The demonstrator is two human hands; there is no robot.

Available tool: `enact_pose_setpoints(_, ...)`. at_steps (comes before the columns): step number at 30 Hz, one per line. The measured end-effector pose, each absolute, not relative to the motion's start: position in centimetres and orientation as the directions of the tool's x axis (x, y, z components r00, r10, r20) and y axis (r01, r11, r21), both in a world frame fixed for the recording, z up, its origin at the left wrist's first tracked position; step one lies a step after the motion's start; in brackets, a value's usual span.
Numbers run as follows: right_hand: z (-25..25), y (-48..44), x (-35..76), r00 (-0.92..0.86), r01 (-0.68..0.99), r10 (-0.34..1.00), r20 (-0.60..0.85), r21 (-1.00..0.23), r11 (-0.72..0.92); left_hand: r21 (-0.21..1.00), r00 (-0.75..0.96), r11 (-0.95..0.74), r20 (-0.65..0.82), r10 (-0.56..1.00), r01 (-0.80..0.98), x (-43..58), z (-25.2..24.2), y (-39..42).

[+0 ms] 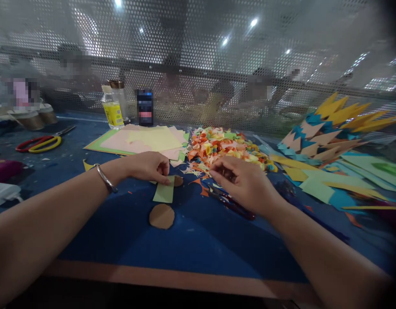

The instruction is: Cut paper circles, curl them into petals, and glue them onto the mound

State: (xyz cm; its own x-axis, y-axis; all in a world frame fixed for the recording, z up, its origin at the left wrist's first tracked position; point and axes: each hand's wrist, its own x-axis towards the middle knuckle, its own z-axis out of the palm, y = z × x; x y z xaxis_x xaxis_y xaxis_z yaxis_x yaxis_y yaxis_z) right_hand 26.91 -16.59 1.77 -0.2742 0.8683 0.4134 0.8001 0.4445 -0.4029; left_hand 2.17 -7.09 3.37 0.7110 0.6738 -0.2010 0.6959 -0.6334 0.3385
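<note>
My left hand (pixel 149 166) sits left of frame centre, palm down, fingers curled in narrow, thumb and fingertips closed on the top end of a green paper strip (pixel 164 192). The strip lies flat on the blue bench (pixel 198 244), pointing down-frame toward me. Silver bangle (pixel 105 178) on that wrist. A brown paper circle (pixel 161 216) lies flat just below the strip's lower end, close to it; can't tell if they touch. A smaller brown disc (pixel 178 180) is just right of the strip's top, partly hidden. My right hand (pixel 241 180) is right of centre, palm down, fingers bent, tips at the near edge of a heap of mixed paper scraps (pixel 223 146); I can't tell whether it grips anything, as the fingertips are blurred. Dark-handled scissors (pixel 234 206) lie on the bench partly under that hand. Orange and yellow offcuts are scattered between the two hands. Behind my left hand is a flat stack of pastel sheets (pixel 143 139), yellow and pink on top, green at the bottom. Upper left: red-and-yellow scissors (pixel 43 143) lying flat, tape rolls (pixel 30 119) and a glue bottle with a yellow label (pixel 112 110) standing upright, with a dark can (pixel 144 107) just right of it. Right side of frame: zigzag-cut paper pieces (pixel 333 126) in yellow, tan, blue and green, overlapping. A perforated metal screen (pixel 198 64) runs across the back of the bench; other people behind it are blurred.
</note>
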Motion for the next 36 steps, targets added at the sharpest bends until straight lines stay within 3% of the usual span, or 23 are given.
enact_pose_setpoints(5,2.2,-16.3,28.6,-0.26,0.837,0.916,0.306,-0.401,0.372,0.319,0.728,-0.661,-0.179,0.662,0.679,2.2,3.2,-6.9)
enact_pose_setpoints(10,2.2,-16.1,28.9,-0.328,0.886,0.937,0.12,-0.305,0.349,0.371,0.744,-0.655,-0.184,0.643,0.658,2.2,3.7,-7.0)
enact_pose_setpoints(12,2.3,-16.1,28.8,-0.345,0.898,0.936,0.068,-0.265,0.351,0.459,0.742,-0.627,-0.117,0.66,0.63,2.3,3.8,-7.0)
enact_pose_setpoints(17,2.5,-16.3,28.6,-0.361,0.911,0.932,0.022,-0.203,0.358,0.827,0.64,-0.402,0.068,0.766,0.393,4.3,2.5,-7.7)
enact_pose_setpoints(19,2.5,-16.3,28.6,-0.352,0.915,0.936,0.014,-0.206,0.347,0.866,0.645,-0.377,0.087,0.759,0.327,5.4,1.6,-8.0)
enact_pose_setpoints(22,2.5,-16.2,28.6,-0.338,0.922,0.941,-0.009,-0.204,0.329,0.758,0.658,-0.512,0.146,0.738,0.405,6.0,0.8,-7.9)
enact_pose_setpoints(24,2.5,-16.2,28.7,-0.334,0.929,0.942,-0.035,-0.178,0.323,0.572,0.6,-0.63,0.277,0.751,0.525,5.3,1.0,-7.2)
enact_pose_setpoints(27,2.3,-16.3,29.0,-0.329,0.939,0.94,-0.088,-0.141,0.315,0.322,0.457,-0.592,0.407,0.791,0.739,2.7,1.7,-5.5)
enact_pose_setpoints(29,2.3,-16.4,29.2,-0.324,0.941,0.94,-0.109,-0.136,0.309,0.305,0.389,-0.501,0.36,0.848,0.81,1.0,1.9,-4.2)
enact_pose_setpoints(32,2.2,-16.5,29.4,-0.315,0.944,0.942,-0.114,-0.143,0.298,0.26,0.468,-0.518,0.233,0.852,0.815,-0.3,1.5,-3.0)
enact_pose_setpoints(36,2.1,-16.6,29.5,-0.307,0.942,0.945,-0.11,-0.174,0.286,0.198,0.51,-0.565,0.27,0.817,0.801,0.4,0.3,-2.3)
